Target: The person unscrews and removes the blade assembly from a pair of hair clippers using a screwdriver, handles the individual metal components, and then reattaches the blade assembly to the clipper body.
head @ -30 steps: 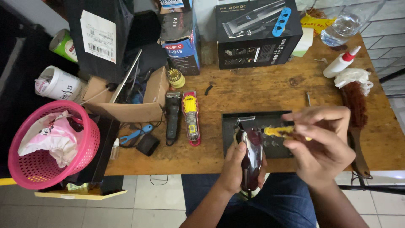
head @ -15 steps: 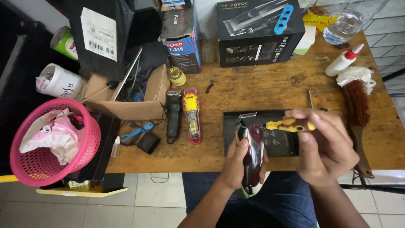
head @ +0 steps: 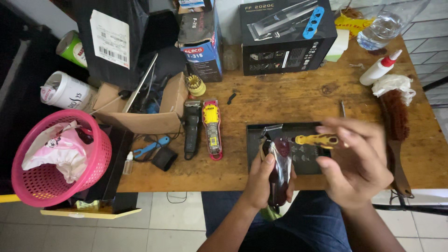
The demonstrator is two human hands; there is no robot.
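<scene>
Maroon clipper (head: 278,170) half hidden in left hand (head: 261,182), base unseen

Bare wood of the brown wooden surface (head: 298,100) is lying open between the black printed carton (head: 287,35) and the black rectangular tray (head: 303,161). The long brown bristle brush (head: 396,135) is blocking the right edge; the red-and-yellow clipper (head: 212,128) and black clipper (head: 191,128) are obstructing the left.

Worn wooden table (head: 289,100) w/ knots — pale tiled floor (head: 154,224) below, soft daylight.
</scene>
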